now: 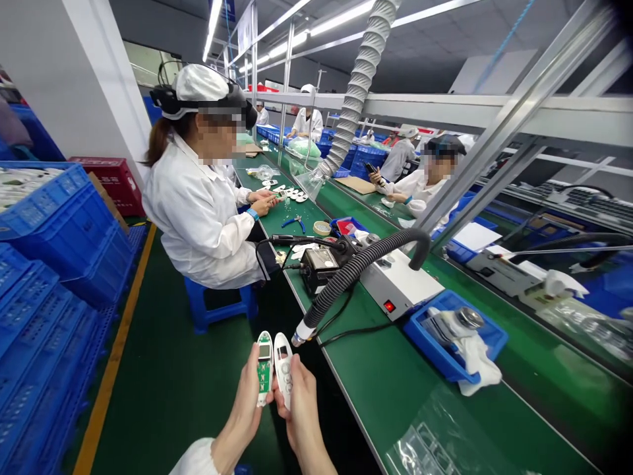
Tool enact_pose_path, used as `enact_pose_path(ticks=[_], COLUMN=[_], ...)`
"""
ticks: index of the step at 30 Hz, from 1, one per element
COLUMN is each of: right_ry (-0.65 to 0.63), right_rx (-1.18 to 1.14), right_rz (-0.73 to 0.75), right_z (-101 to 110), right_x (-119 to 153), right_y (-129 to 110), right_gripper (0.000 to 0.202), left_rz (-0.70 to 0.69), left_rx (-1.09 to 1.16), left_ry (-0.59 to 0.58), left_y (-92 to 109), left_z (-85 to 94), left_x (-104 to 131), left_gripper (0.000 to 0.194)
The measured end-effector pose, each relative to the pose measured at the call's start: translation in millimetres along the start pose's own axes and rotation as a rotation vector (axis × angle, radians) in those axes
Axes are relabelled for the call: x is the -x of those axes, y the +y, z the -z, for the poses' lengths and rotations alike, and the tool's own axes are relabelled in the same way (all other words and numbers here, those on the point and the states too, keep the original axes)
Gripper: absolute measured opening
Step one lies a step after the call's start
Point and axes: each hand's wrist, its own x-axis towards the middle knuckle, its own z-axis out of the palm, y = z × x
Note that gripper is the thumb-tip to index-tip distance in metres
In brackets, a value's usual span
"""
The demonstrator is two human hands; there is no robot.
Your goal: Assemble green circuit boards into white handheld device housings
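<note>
My left hand (246, 389) is closed on a white casing half with a green circuit board (265, 373) and a small screen in it. In my right hand (302, 402) is the matching white front cover (283, 369), with a dark window and round buttons on its face. Both pieces are held upright side by side, close together, in front of the bench edge. Just above the cover hangs the nozzle of a black flexible hose (346, 284), apart from it.
On the green bench (376, 389) stand a white box with a red switch (403, 287), a soldering station (319, 267), a blue tray (457, 336) and clear plastic bags (425, 455). A co-worker (202, 198) sits ahead on a blue stool (222, 307). Blue crates (64, 231) are stacked at left.
</note>
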Motion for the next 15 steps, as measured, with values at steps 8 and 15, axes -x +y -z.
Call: enact_pose_path(ticks=[8, 15], right_ry=[0.059, -0.035], right_rx=[-0.182, -0.4], right_rz=[-0.014, -0.056], right_z=[55, 81], right_x=[35, 78], right_y=[5, 0], right_gripper=[0.058, 0.05], left_rz=[0.085, 0.25], left_rx=[-0.047, 0.008], left_ry=[-0.143, -0.262], left_y=[-4, -3], left_z=[-15.9, -17.0], left_x=[-14, 26], left_gripper=[0.051, 0.047])
